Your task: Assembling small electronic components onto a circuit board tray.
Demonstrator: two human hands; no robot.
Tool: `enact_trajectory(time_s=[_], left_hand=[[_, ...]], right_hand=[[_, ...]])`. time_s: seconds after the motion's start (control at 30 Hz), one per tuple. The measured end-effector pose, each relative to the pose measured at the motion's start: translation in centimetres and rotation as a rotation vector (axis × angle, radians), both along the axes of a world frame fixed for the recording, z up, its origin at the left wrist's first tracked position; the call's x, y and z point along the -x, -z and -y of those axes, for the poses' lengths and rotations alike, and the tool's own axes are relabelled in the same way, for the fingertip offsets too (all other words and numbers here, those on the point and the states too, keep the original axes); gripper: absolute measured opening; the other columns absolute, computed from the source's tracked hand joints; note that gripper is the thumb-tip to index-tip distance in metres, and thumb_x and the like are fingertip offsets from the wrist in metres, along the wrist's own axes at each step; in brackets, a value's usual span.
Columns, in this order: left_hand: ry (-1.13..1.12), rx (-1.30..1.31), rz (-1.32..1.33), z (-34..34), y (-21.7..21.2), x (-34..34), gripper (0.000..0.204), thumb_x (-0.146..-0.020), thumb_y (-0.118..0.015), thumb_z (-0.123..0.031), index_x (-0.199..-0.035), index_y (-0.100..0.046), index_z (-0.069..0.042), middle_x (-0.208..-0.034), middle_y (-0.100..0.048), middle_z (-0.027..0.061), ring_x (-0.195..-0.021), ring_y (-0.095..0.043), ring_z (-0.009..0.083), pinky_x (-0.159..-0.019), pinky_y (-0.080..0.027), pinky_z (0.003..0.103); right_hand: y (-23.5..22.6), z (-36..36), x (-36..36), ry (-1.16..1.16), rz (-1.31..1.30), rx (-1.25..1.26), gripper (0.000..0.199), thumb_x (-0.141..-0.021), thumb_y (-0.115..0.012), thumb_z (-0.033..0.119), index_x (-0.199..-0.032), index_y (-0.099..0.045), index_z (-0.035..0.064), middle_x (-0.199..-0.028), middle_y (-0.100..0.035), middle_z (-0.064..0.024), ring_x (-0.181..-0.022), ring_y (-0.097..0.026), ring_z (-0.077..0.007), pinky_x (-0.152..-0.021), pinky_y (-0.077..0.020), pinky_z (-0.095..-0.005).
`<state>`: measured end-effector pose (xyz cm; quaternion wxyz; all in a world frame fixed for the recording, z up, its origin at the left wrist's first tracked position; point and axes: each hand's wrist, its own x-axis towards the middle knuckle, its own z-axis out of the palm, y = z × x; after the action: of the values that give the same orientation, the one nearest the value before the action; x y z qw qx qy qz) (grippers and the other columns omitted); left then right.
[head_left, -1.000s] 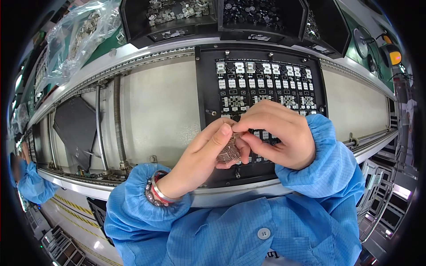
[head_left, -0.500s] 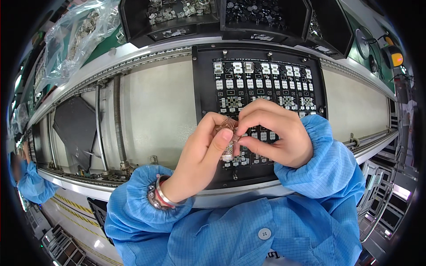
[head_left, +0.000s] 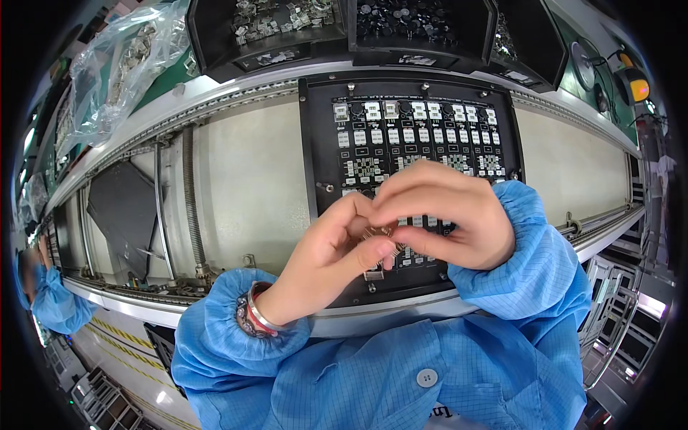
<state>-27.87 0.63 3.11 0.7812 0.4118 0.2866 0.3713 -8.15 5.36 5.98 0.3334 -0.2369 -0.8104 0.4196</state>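
Note:
Close together in front of my chest, both hands are held over a black frame [head_left: 314, 143] that carries dark circuit boards [head_left: 401, 152] with rows of small white parts. My left hand [head_left: 322, 254] is closed round several small silvery metal parts with pins [head_left: 374, 275], the thumb lying across them. From the other side, my right hand [head_left: 459, 208] bends over the same parts, its thumb and fingertips meeting at them. The fingers hide most of these parts and the lower boards, so their exact kind cannot be told.
Beyond the rail stand black bins: one with silvery metal parts [head_left: 283, 20], one with black round parts [head_left: 405, 20], another [head_left: 530, 50] at right. A clear plastic bag [head_left: 118, 72] lies far left. Left of the frame are a dark sheet [head_left: 123, 208] and metal rod [head_left: 163, 208]. Another person's blue sleeve [head_left: 61, 297] shows at far left.
My right fingers have closed in over the metal parts, covering more of them. Both hands have tilted slightly. The framed boards appear a little farther left in the view.

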Motion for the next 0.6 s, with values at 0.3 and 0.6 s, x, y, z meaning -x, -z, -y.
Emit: enact_trajectory(time_s=[0.3,0.6], left_hand=[[0.063,0.081,0.118,-0.5,0.5,-0.4,0.02,-0.095,-0.052,-0.017,-0.106,-0.048,-0.001,-0.087,-0.057,0.0038,-0.078,-0.055,0.0086,-0.068,-0.043,0.022],[-0.022,0.04,-0.038,-0.5,0.6,-1.1,0.034,-0.094,-0.052,-0.025,-0.117,-0.046,-0.001,-0.092,-0.059,0.0057,-0.08,-0.056,0.0108,-0.071,-0.044,0.024]], right_hand=[[0.6,0.6,-0.8,0.067,-0.019,-0.003,0.017,-0.076,-0.068,-0.004,-0.093,-0.063,-0.0013,-0.093,-0.061,-0.0141,-0.08,-0.063,-0.023,-0.071,-0.0508,-0.03],[1.3,0.3,-1.3,0.069,-0.041,-0.02,0.014,-0.075,-0.069,-0.004,-0.087,-0.063,-0.0004,-0.097,-0.062,-0.0154,-0.081,-0.063,-0.0229,-0.071,-0.0516,-0.0303]])
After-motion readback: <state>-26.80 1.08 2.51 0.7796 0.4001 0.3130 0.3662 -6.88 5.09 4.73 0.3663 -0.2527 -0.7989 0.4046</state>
